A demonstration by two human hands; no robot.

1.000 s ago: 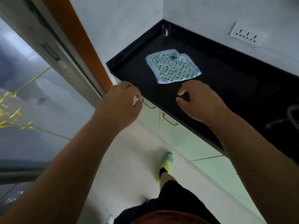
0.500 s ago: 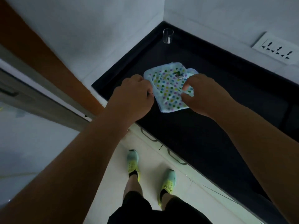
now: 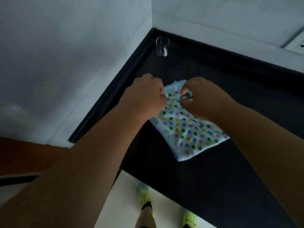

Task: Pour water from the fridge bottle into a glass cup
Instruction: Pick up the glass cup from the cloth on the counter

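Left hand (image 3: pixel 146 97): fingers curled, knuckles up, at the upper left edge of the dotted cloth (image 3: pixel 185 127). Fingertips are hidden under the hand, so whether they pinch the cloth or only rest against it cannot be told. Right hand (image 3: pixel 204 99): thumb and forefinger drawn into a narrow pinch over a small dark object (image 3: pixel 187 96) lying on the cloth's far end; contact looks likely, but the view is too blurred to confirm a hold.

Both hands sit mid-frame over the cloth, which lies flat on the black counter (image 3: pixel 213 178).

Glass cup (image 3: pixel 162 46): upright, apparently empty, in the counter's far corner, upper centre of the frame, up and slightly left of both hands. It is apart from the cloth, with bare counter between. The left hand is the nearer of the two.

The bottle is not in view.

Judgement: pouring has not begun; the hands are busy with the cloth, not the task's things. The cup needs a forward reach toward the corner.
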